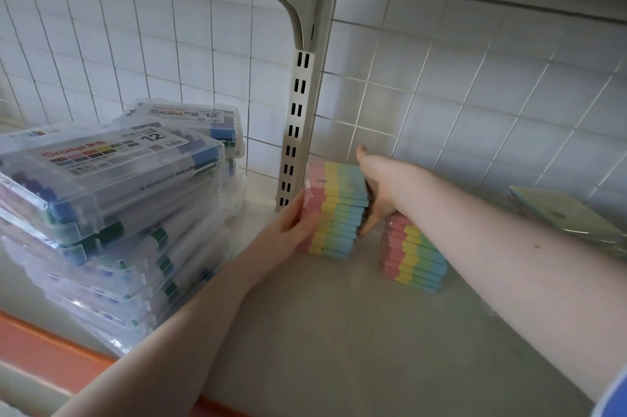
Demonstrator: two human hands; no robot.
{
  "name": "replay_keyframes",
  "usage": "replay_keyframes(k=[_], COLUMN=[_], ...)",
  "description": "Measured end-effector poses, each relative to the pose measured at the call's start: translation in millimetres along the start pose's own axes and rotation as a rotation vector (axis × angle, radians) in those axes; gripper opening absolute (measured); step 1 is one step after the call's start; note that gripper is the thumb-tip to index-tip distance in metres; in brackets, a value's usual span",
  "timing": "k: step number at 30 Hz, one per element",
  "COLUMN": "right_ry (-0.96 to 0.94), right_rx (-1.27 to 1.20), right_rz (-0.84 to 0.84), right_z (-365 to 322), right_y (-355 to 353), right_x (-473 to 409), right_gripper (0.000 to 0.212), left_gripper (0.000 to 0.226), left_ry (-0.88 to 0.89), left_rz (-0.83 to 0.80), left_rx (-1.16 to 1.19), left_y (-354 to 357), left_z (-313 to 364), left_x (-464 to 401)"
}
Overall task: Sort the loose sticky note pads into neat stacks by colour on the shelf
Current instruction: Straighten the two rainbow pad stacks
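- Both bare forearms reach in nearest the camera over the shelf [339, 331]; its pale board carries everything, with an orange front edge at the lower left
- Left of the slotted upright post [294, 131], clear plastic marker cases [101, 199] are piled in a large untidy heap; a second pile stands behind it, nearer the post
- Just right of the post's foot stands the tall stack of sticky note pads [339, 209], each pad striped pink, yellow, green and blue; the stack leans a little
- Further right of the post, a lower stack of the same striped pads [415, 263] sits partly under the right forearm, near the tall stack yet apart from it
- Far right of the post, pale green flat packs [570, 216] lie tilted by the wire grid back
- Left hand [288, 230] presses straight fingers on the tall stack's pink side
- Right hand [375, 192] cups the blue side, thumb up over the top; the stack is clasped between the two hands
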State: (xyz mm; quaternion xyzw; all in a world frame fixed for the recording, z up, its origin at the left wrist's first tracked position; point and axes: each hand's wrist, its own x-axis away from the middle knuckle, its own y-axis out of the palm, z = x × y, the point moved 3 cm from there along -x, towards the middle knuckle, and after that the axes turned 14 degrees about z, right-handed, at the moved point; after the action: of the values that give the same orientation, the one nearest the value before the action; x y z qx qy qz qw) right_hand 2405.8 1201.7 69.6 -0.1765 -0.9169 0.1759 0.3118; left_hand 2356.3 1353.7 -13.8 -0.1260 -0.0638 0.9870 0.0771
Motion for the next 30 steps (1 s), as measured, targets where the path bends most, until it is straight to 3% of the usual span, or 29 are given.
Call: replay_keyframes(k=[4,15,20,25,30], right_ry=[-0.009,0.004,-0.002,-0.029,-0.062], right_rx=[-0.003,0.005,0.023,0.049,0.045], right_rz=[-0.017,-0.007,-0.016,-0.04,-0.055], right_z=[-0.8,0.0,-0.1,-1.1,-2.1], right_y=[-0.1,4.8,2.9,1.8,-2.6], right_x=[0.0,-2.4,-1.8,-2.8,-2.7], right_gripper=[0.089,0.084,0.084,0.09,0.081], left_gripper=[0.073,0.061,0.07,0.04,0.039], left_ry=[0.091,0.152,0.121,0.109,0.092], left_rz=[0.03,0.081,0.086,0.158,0.173], left_rx=[-0.172,-0.238,-0.073,0.049,0.034], left_y=[-4.4,-3.7,-0.5,4.6,3.8], left_z=[-5.1,-4.9,5.9,27.5,29.8], left_x=[-1.9,-0.5,-2.3,-8.8,-11.7])
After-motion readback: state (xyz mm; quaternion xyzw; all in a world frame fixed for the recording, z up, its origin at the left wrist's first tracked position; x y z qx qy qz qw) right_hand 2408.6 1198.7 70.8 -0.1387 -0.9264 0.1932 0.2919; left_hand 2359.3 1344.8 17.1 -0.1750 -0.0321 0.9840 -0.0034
